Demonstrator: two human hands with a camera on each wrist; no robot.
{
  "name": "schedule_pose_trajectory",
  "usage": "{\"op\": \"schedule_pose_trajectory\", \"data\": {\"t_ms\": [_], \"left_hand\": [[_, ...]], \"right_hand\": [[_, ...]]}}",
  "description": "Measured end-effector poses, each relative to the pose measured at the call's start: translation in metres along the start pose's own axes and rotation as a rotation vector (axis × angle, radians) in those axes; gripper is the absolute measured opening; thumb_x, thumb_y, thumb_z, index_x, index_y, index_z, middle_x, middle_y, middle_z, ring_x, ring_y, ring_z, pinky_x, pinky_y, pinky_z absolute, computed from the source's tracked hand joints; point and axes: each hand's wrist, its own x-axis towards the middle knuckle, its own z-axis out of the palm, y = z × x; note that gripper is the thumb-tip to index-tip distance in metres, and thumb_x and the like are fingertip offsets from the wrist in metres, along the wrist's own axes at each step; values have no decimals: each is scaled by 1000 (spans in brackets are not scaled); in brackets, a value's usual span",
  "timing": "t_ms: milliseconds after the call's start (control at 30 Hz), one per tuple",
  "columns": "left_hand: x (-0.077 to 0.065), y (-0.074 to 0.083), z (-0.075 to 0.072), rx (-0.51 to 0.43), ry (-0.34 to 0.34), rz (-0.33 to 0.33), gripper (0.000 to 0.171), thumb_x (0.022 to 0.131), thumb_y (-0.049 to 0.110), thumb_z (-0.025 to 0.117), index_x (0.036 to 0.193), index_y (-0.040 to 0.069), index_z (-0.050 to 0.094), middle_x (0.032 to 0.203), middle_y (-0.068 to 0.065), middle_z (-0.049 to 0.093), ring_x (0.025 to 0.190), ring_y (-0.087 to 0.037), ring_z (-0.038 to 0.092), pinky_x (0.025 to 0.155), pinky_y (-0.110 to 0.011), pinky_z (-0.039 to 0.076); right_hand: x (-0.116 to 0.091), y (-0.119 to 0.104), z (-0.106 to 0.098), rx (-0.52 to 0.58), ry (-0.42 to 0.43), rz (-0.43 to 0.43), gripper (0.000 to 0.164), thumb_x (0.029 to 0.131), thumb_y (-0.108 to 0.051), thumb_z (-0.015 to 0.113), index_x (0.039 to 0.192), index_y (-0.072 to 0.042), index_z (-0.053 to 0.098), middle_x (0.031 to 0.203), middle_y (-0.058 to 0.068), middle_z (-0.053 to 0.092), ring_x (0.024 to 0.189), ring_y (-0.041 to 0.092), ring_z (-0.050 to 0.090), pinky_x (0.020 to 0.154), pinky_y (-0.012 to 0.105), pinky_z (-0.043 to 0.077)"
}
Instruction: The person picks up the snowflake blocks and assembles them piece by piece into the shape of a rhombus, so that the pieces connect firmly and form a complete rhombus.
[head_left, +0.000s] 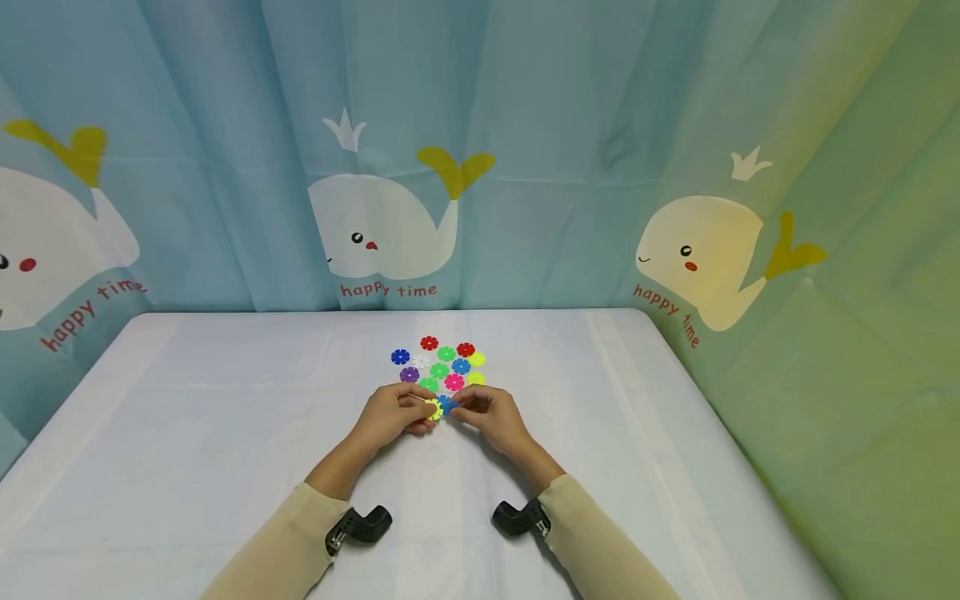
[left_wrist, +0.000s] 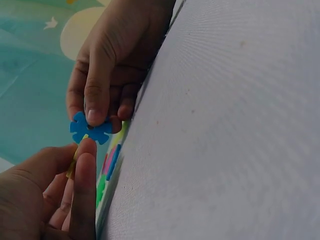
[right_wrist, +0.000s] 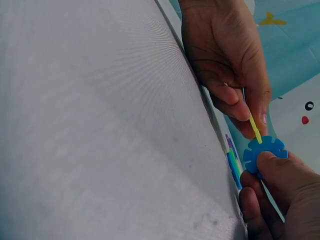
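Observation:
Near the middle of the table, my left hand (head_left: 392, 414) pinches a yellow notched plastic disc (head_left: 433, 409) between thumb and fingers. My right hand (head_left: 493, 414) pinches a blue notched disc (left_wrist: 80, 131) with its thumb on the flat face. Seen from the right wrist, the yellow disc (right_wrist: 255, 130) stands edge-on and meets the rim of the blue disc (right_wrist: 272, 143). Whether their slots are locked together, I cannot tell. Fingers cover part of both discs.
Just beyond the hands, several loose notched discs lie on the white table (head_left: 247, 433), among them a dark blue disc (head_left: 401, 357), a purple disc (head_left: 408, 375), a pink disc (head_left: 454, 382) and a red disc (head_left: 429, 342). A whale-printed curtain (head_left: 555, 167) hangs behind.

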Motion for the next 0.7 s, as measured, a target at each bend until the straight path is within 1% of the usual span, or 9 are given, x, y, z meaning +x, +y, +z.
{"op": "schedule_pose_trajectory", "data": {"t_ms": [200, 300, 433, 567, 700], "left_hand": [[-1, 0, 0, 17, 4, 11, 22, 89, 11, 73, 108, 0, 71, 84, -8, 74, 67, -15, 71, 65, -26, 59], [-1, 0, 1, 20, 12, 9, 21, 88, 10, 74, 106, -1, 72, 82, -8, 74, 65, -14, 70, 64, -26, 59], [0, 0, 3, 14, 1, 1, 22, 87, 8, 74, 106, -2, 72, 82, -9, 74, 66, -13, 70, 65, -26, 59], [-1, 0, 5, 8, -14, -7, 22, 87, 7, 74, 107, -3, 71, 82, -9, 74, 66, -13, 70, 66, -25, 59], [-2, 1, 5, -2, -18, -21, 23, 87, 5, 73, 108, -4, 71, 83, -10, 74, 67, -13, 71, 66, -26, 59]], "right_hand": [[7, 30, 5, -1, 10, -20, 13, 85, 2, 72, 97, 8, 71, 92, 23, 71, 79, 18, 67, 71, 18, 53], [7, 34, 6, -12, 13, -27, 12, 86, -1, 74, 96, 4, 73, 92, 19, 72, 78, 13, 67, 70, 19, 54], [7, 34, 6, -12, 1, -27, 10, 86, -4, 74, 95, 0, 74, 92, 15, 72, 77, 7, 66, 71, 20, 55], [6, 34, 6, -18, -6, -32, 9, 86, -3, 74, 94, -1, 74, 91, 14, 72, 76, 4, 65, 70, 20, 54], [6, 34, 7, -21, -5, -45, 10, 85, -4, 74, 94, 1, 74, 91, 16, 73, 75, 6, 64, 68, 20, 54]]}}
